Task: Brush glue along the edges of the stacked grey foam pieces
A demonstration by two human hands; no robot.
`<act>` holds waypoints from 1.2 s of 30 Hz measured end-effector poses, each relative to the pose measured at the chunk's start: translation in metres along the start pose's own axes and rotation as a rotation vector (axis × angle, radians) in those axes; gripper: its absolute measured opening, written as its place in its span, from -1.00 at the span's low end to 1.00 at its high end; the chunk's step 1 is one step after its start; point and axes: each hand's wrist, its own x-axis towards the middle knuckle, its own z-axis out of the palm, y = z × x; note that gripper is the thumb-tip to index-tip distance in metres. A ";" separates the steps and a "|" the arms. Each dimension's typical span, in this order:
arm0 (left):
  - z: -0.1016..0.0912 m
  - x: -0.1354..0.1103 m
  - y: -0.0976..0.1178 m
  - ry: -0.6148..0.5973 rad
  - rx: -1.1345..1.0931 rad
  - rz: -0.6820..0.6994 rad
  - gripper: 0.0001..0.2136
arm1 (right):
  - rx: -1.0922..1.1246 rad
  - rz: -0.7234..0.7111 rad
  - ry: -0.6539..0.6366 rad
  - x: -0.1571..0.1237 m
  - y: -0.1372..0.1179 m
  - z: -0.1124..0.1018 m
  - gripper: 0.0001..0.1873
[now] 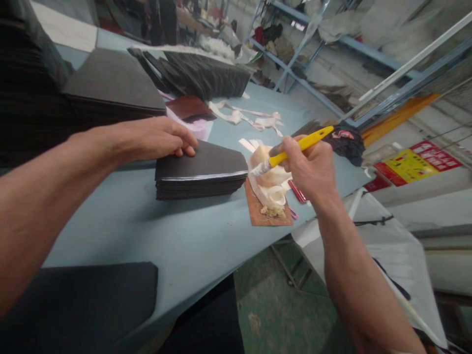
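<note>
My left hand (165, 137) is at the back left edge of a stack of black panels (201, 162), its bent fingers pressed together on the top sheet. A white wet-looking line runs along the front edge of that top sheet. My right hand (309, 162) grips a paintbrush by its yellow handle (317, 138), just right of the stack. Pale residue coats the bristles (261, 168), which point left. Below the brush, a cream-coloured plastic-lined container (271, 189) with crusted glue-like residue sits on a brown board (256, 211).
More black panels are stacked at left (114, 83), fanned at the back (210, 73), and lying in front (84, 300). White strips (254, 118) lie on the blue-grey table (184, 236). A red object (298, 191) is beside the board. Blue metal shelving (287, 64) stands behind.
</note>
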 end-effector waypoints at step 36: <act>0.001 -0.002 0.004 0.009 -0.121 0.006 -0.57 | 0.283 0.025 -0.136 -0.031 -0.073 0.098 -0.55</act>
